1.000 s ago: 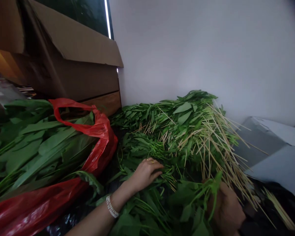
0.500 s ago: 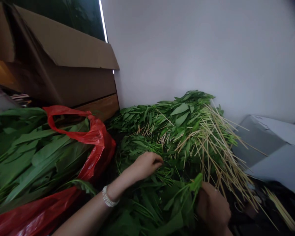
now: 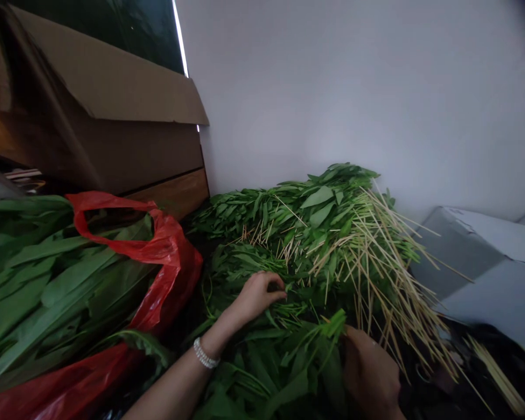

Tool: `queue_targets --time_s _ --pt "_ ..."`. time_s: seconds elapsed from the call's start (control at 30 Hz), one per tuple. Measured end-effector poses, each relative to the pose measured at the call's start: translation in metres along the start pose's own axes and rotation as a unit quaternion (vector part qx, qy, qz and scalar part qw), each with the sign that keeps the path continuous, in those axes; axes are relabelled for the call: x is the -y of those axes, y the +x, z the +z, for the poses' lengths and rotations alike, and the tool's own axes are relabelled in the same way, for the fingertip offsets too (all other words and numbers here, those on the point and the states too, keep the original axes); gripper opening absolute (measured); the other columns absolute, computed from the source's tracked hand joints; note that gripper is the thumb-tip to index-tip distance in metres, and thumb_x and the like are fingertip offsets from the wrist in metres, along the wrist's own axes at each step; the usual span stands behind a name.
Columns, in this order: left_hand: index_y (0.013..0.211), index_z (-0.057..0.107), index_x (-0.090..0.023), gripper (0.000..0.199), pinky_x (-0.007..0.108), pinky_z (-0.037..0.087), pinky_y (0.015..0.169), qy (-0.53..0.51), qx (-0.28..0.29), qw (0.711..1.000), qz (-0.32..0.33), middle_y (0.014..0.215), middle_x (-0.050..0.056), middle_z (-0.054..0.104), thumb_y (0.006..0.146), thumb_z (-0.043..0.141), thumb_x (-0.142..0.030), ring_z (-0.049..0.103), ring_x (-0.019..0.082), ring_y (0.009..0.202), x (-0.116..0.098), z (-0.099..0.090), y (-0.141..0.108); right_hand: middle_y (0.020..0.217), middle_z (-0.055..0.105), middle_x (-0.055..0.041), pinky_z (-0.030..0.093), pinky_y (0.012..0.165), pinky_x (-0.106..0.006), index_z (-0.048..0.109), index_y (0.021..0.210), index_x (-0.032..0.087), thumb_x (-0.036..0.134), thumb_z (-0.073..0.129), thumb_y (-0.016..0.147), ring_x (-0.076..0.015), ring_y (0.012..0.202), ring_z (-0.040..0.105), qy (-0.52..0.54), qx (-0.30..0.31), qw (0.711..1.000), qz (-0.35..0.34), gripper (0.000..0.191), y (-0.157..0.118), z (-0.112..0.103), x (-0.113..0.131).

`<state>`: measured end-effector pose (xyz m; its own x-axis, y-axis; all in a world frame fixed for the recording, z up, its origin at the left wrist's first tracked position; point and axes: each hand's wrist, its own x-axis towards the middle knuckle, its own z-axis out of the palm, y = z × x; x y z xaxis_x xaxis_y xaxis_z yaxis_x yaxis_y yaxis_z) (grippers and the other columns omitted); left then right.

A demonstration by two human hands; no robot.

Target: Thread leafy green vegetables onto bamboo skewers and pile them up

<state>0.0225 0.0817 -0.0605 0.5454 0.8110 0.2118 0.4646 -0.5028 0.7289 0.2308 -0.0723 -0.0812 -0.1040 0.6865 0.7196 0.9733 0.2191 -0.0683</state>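
My right hand [image 3: 370, 370] is closed around the stem end of a small bunch of leafy greens [image 3: 319, 356], whose pale green stem ends poke up above the fingers. The leaves hang down to the left. Over the middle of a low heap of loose greens [image 3: 245, 262], my left hand [image 3: 258, 296] has its fingers curled and a narrow gap between thumb and fingertips. Nothing can be made out in it. Behind both hands lies a pile of bundled greens [image 3: 319, 204] with many thin wooden sticks [image 3: 376, 251] jutting out to the right.
At left, a red plastic bag [image 3: 175, 256] holds large green leaves [image 3: 70, 286]. An open cardboard box [image 3: 126, 93] stands behind it. A pale wall [image 3: 354, 87] rises at the back. At right are a white box [image 3: 485, 256] and more thin sticks [image 3: 499, 373] on something dark.
My right hand has shifted slightly left with the bunch. The left hand's thumb has come a little apart from its fingers. The view has shifted slightly.
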Motion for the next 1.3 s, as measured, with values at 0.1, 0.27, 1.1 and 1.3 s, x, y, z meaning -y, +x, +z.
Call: queue_targets --time_s 0.1,0.27,1.1,1.3 --pt "0.079 0.066 -0.015 0.021 0.024 0.045 0.063 -0.191 -0.051 0.98 -0.028 0.071 0.002 0.068 0.069 0.074 -0.032 0.061 0.014 0.066 0.005 -0.004 0.002 0.074 0.069 -0.0046 0.048 0.053 -0.021 0.057 0.107 0.017 0.021 0.037 0.094 -0.014 0.058 0.065 0.007 -0.039 0.998 -0.052 0.025 0.0 0.006 0.001" --pt "0.08 0.069 -0.012 0.035 0.026 0.048 0.062 -0.335 -0.017 0.939 -0.067 0.067 0.002 0.068 0.057 0.083 -0.035 0.061 0.014 0.06 0.006 -0.001 -0.001 0.082 0.069 -0.0051 0.046 0.059 -0.019 0.053 0.119 0.012 0.009 0.037 0.091 -0.0106 0.064 0.065 0.012 -0.026 0.999 -0.041 0.032 0.001 0.011 0.013" --pt "0.083 0.075 -0.013 0.031 0.033 0.053 0.08 -0.393 0.005 0.914 -0.104 0.079 0.007 0.076 0.065 0.078 -0.038 0.07 0.021 0.076 0.002 0.004 -0.007 0.075 0.065 -0.0033 0.044 0.052 -0.019 0.058 0.114 0.012 0.008 0.033 0.088 -0.0107 0.056 0.061 -0.01 0.018 1.0 -0.012 0.036 0.005 0.014 0.026" --pt "0.081 0.075 -0.013 0.032 0.034 0.053 0.08 -0.396 0.004 0.913 -0.101 0.077 0.007 0.076 0.063 0.079 -0.039 0.07 0.021 0.075 0.0 0.003 -0.007 0.074 0.064 -0.0027 0.044 0.053 -0.019 0.058 0.113 0.011 0.007 0.034 0.088 -0.0104 0.055 0.06 -0.009 0.016 1.0 -0.013 0.035 0.005 0.015 0.027"
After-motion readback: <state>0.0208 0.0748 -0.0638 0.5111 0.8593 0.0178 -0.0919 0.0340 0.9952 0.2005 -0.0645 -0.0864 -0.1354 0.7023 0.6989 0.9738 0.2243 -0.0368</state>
